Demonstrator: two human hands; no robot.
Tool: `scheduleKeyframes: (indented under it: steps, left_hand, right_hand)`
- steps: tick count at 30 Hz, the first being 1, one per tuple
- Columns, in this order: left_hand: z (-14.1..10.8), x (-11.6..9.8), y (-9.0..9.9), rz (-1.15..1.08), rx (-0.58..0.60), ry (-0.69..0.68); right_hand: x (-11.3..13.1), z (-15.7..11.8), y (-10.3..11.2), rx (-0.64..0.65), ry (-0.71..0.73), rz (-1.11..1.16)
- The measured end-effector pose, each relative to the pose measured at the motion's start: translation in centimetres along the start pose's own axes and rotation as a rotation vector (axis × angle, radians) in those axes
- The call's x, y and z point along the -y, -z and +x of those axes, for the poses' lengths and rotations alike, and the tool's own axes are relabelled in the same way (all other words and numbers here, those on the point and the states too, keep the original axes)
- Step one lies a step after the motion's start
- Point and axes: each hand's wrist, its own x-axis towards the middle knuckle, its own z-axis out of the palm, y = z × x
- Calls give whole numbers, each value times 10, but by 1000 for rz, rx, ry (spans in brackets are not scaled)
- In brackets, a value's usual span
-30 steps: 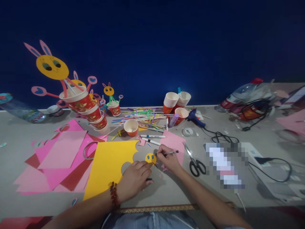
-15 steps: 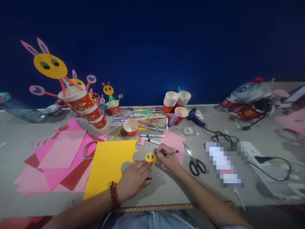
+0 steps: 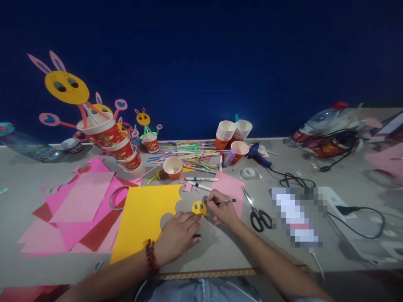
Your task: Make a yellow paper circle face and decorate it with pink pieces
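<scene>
My right hand (image 3: 222, 207) pinches a slim pen (image 3: 227, 201), its tip at the right edge of a small yellow paper disc (image 3: 199, 208) with two blue eyes. With its fingertips, my left hand (image 3: 178, 237) presses the disc's lower edge onto the table. A small black piece, apparently a pen cap (image 3: 197, 235), sticks out between the left thumb and fingers. Under the left wrist lies a yellow sheet (image 3: 147, 209) with round bites cut from its right edge. Pink paper (image 3: 225, 180) and scraps are beside the right hand.
Scissors (image 3: 258, 214) lie right of my right hand. Behind are markers (image 3: 201, 179), a paper cup (image 3: 173, 167), drinking straws (image 3: 192, 153) and a blue glue gun (image 3: 260, 155). Rabbit figures in cups (image 3: 107, 130) and pink sheets (image 3: 85, 197) are at left. A blurred-out object (image 3: 296, 218) lies at right.
</scene>
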Motion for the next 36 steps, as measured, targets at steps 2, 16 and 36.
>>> scheduleKeyframes:
  steps: [2, 16, 36]
  left_hand:
    - [0, 0, 0, 2, 2, 1]
    - [-1, 2, -3, 1, -6, -1]
    - [0, 0, 2, 12, -3, -6]
  right_hand:
    - [0, 0, 0, 2, 3, 5]
    - [4, -1, 1, -25, -22, 103]
    - [13, 5, -14, 24, 19, 81]
